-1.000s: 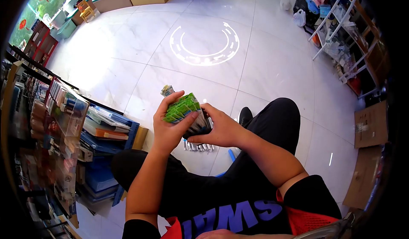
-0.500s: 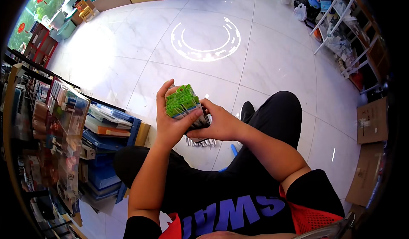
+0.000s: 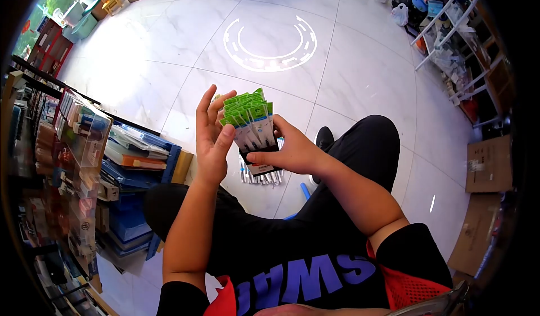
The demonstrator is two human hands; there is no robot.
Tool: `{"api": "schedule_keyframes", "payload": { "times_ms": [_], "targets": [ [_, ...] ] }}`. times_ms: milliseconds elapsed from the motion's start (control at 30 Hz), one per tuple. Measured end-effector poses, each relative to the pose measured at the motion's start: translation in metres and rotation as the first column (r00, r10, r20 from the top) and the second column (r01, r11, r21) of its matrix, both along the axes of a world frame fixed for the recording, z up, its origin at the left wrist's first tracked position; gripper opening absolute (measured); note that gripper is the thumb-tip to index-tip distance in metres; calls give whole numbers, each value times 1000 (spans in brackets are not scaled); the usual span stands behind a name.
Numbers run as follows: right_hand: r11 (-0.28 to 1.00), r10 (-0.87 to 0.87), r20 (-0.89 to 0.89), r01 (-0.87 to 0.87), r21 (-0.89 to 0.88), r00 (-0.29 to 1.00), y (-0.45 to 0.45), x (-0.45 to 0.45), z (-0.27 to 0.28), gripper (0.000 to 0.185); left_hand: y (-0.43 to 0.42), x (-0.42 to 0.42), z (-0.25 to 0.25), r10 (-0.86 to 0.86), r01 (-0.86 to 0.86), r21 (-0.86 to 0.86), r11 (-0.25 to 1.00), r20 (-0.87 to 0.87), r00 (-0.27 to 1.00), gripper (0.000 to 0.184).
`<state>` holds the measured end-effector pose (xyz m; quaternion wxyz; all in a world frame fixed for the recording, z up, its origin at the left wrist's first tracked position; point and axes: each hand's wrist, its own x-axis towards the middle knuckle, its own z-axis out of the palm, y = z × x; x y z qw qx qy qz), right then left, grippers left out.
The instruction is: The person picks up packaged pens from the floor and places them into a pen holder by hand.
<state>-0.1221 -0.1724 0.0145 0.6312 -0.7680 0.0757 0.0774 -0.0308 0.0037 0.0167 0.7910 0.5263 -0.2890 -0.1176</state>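
Observation:
A bundle of slim packets (image 3: 256, 127) with green tops and black lower ends stands upright between my hands. My right hand (image 3: 289, 150) grips its lower right side, thumb across the front. Beside the bundle's left edge, my left hand (image 3: 212, 141) has its fingers spread and raised, its thumb near the packets; whether the thumb touches them I cannot tell. Below the bundle, several silvery packets (image 3: 264, 178) lie on the floor, partly hidden by it. A small pale item shows behind my left fingers, too hidden to make out.
Shelves with clear boxes (image 3: 90, 141) and blue trays of stationery (image 3: 132, 175) stand at the left. A blue object (image 3: 305, 191) lies by my legs. Cardboard boxes (image 3: 489, 164) and a white-framed rack (image 3: 450, 29) stand at the right.
My left hand has loosened from the bundle and opened, its fingers spreading to the left. The bundle is now more upright and slightly higher in view, still in my right hand.

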Motion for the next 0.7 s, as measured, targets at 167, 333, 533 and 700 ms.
{"api": "schedule_keyframes", "payload": {
  "times_ms": [167,333,533,700],
  "targets": [
    [1000,-26,29,25,15,999,0,2,-7,90,4,2,0,-24,25,35,999,-32,999,70],
    [997,-20,33,17,75,999,-1,2,-9,88,4,0,2,-19,26,103,994,-70,997,72],
    [972,-71,75,52,230,995,-1,6,-16,79,0,1,-4,-52,82,163,983,-179,982,64],
    [960,-154,161,110,258,975,-6,28,-29,76,1,5,-17,-166,350,359,865,-455,875,80]
  ]
}}
